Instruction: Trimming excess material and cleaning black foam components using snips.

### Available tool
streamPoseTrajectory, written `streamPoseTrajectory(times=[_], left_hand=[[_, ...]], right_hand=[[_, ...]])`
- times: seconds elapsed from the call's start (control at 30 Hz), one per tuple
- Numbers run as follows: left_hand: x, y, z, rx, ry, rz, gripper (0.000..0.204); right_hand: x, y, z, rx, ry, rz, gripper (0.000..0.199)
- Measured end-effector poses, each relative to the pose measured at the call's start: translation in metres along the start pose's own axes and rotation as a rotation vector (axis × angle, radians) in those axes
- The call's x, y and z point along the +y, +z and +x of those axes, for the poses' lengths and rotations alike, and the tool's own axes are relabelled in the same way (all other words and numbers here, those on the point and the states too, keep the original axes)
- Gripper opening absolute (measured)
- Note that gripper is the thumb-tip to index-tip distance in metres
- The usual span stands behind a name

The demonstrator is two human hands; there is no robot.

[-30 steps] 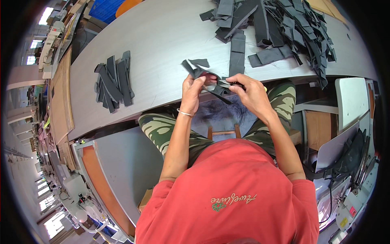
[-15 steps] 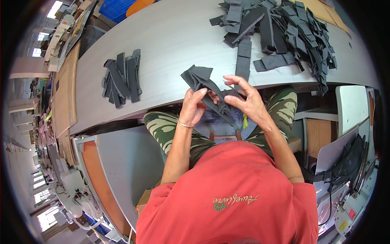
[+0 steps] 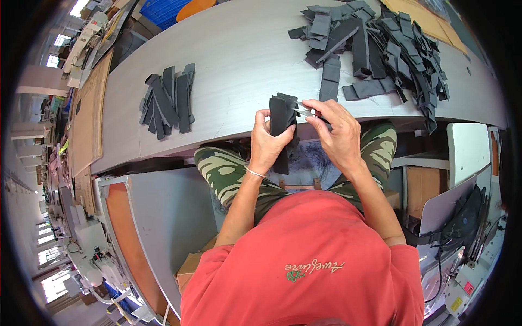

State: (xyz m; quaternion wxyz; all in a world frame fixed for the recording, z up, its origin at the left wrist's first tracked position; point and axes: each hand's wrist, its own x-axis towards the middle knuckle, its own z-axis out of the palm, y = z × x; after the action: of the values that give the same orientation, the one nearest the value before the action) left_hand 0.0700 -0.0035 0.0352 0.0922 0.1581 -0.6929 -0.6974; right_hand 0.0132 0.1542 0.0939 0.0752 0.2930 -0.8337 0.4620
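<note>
My left hand (image 3: 266, 144) grips a dark grey fabric strip (image 3: 280, 122), folded and held upright just off the near edge of the table, its lower end hanging over my lap. Between the thumb and fingers of my right hand (image 3: 338, 133) is a pair of thread snips (image 3: 304, 111). Their silvery blades point left and reach the strip's right side; most of the handle is hidden in my palm. Whether the blades touch the fabric I cannot tell.
On the pale table (image 3: 234, 70), a small stack of grey strips (image 3: 168, 103) lies to the left. A large tangled heap of strips (image 3: 375, 49) covers the far right, some hanging over the edge. Brown cardboard (image 3: 89, 114) lines the left end; a blue crate (image 3: 163, 12) stands beyond.
The loosely bunched fabric is now straightened and upright in my left hand. My right hand has closed from a spread pose, bringing the snips' blades up to the strip.
</note>
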Motion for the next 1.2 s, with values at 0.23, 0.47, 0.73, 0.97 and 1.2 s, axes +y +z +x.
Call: streamPoseTrajectory(times=[0.23,0.47,0.73,0.97,1.2], left_hand=[[0.021,0.003,-0.009,0.086,0.047,0.415,0.049],[0.020,0.003,-0.012,0.144,0.117,0.539,0.048],[0.008,-0.003,-0.010,0.025,0.116,0.250,0.060],[0.022,0.011,-0.018,0.050,0.267,0.353,0.060],[0.014,-0.003,-0.017,0.129,0.452,0.602,0.055]], right_hand=[[-0.001,0.004,0.007,0.095,-0.224,-0.301,0.024],[0.000,-0.001,0.006,0.041,-0.230,-0.367,0.024],[-0.002,0.000,-0.006,-0.033,0.229,0.332,0.028],[0.013,0.005,-0.012,-0.232,0.179,0.087,0.015],[0.026,-0.006,-0.014,-0.233,0.284,0.345,0.009]])
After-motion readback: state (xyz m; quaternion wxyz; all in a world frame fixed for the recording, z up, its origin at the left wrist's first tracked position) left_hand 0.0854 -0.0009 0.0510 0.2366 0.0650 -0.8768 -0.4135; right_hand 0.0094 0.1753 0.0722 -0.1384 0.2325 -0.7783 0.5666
